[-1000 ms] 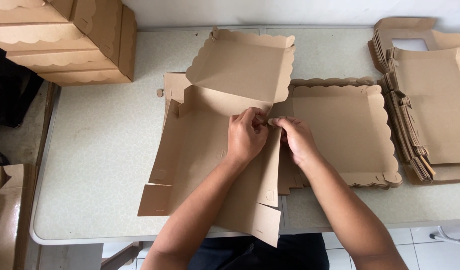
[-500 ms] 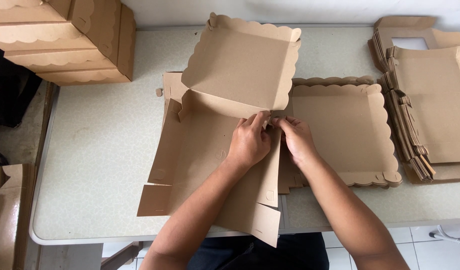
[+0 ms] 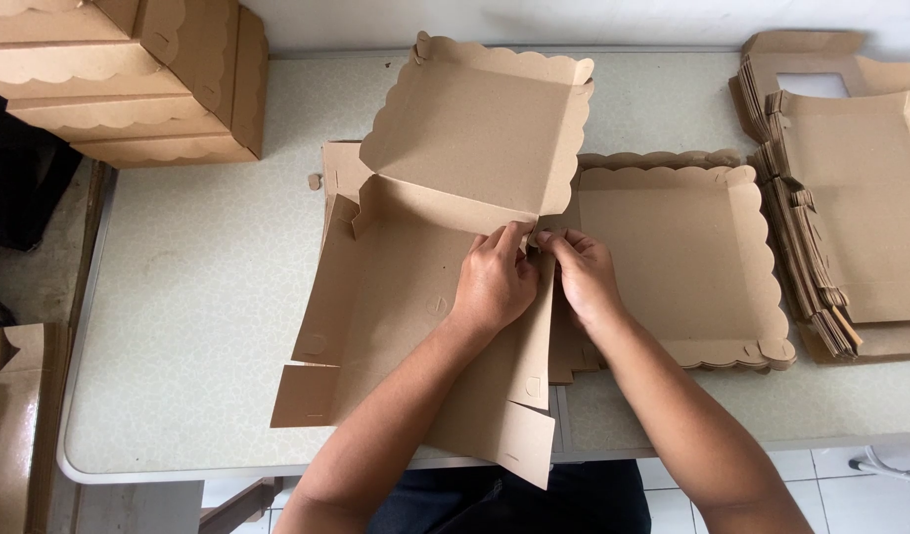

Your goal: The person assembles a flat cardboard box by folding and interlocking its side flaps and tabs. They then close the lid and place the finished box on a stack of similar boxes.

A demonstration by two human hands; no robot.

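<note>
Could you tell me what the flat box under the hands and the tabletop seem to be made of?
The flat box looks like thin brown kraft cardboard: matte, creased along fold lines, with scalloped die-cut edges. The tabletop appears to be pale speckled laminate or plastic with a smooth rounded rim; which one is unclear.

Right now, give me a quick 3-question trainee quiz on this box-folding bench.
1. True or false: both hands pinch the same corner of the flat kraft box blank.
2. The finished scalloped boxes are stacked at: A) far left corner B) far right corner C) the floor.
3. What lies just right of the right hand?

Key:
1. True; the left hand meets it at the hinge fold.
2. A; finished boxes.
3. A stack of scalloped lid trays.
</note>
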